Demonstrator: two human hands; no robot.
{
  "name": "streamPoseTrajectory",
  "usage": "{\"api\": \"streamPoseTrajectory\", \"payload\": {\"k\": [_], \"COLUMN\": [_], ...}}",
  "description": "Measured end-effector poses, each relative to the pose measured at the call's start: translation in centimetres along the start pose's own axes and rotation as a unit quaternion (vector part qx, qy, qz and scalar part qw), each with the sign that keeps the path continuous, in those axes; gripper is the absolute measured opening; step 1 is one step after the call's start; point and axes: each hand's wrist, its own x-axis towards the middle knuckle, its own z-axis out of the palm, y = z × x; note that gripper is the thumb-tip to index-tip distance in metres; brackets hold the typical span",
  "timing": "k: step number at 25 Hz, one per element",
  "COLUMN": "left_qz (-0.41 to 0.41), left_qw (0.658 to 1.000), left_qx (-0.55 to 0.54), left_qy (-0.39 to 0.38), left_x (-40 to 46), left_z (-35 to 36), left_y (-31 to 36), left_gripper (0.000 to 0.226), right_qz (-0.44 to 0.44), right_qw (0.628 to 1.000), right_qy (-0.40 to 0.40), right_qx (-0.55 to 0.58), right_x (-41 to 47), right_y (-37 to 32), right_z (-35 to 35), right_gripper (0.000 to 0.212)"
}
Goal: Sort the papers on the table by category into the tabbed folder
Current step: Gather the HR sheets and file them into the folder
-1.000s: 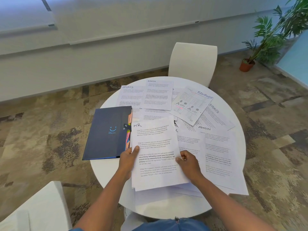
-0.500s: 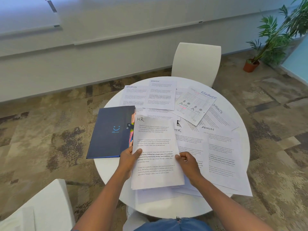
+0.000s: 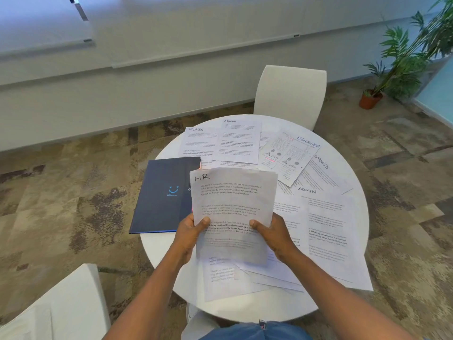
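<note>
Both hands hold one thin stack of papers headed "HR" (image 3: 232, 204), lifted off the round white bench (image 3: 338, 300) and tilted toward the camera. Left hand (image 3: 190, 235): grip closed on the stack's left edge, thumb on the front face, fingers behind. Right hand (image 3: 272, 233): grip closed on the right edge, thumb likewise on top. Both grips sit at the stack's lower half; most of the sheet stands above them, the bottom edge hangs just below.

Dark blue folder (image 3: 163, 195), closed, lies flat on the bench just left of and beyond the left grip; the stack's upper left corner overlaps its right edge in view. Whether they touch cannot be told.

Loose sheets under and right of the right grip: an "ADMIN" page (image 3: 326, 224) close by, more pages (image 3: 245, 278) below both wrists. Farther beyond the grips: "SPORTS" sheet (image 3: 198, 143), another "ADMIN" sheet (image 3: 239, 141), "FINANCE" sheet (image 3: 289, 155), and a second "SPORTS" sheet (image 3: 326, 175).

White chair (image 3: 291, 94) past the bench; potted plant (image 3: 402, 60) far right.
</note>
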Motion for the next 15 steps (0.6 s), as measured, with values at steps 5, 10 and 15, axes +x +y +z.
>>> {"api": "streamPoseTrajectory", "payload": {"k": [5, 10, 15], "left_qz": [0.035, 0.016, 0.026], "left_qw": [0.999, 0.999, 0.996], "left_qx": [0.001, 0.036, 0.05], "left_qy": [0.006, 0.023, 0.063], "left_x": [0.0, -0.2, -0.1], "left_z": [0.5, 0.4, 1.1], "left_y": [0.7, -1.2, -1.4], "left_gripper": [0.046, 0.046, 0.031], "right_qz": [-0.032, -0.035, -0.042], "right_qw": [0.999, 0.989, 0.99], "right_qy": [0.011, 0.045, 0.073], "right_qx": [-0.02, -0.134, -0.113], "right_x": [0.0, -0.5, -0.9], "right_y": [-0.5, 1.2, 0.8], "right_z": [0.5, 0.5, 0.7], "right_gripper": [0.032, 0.03, 0.027]}}
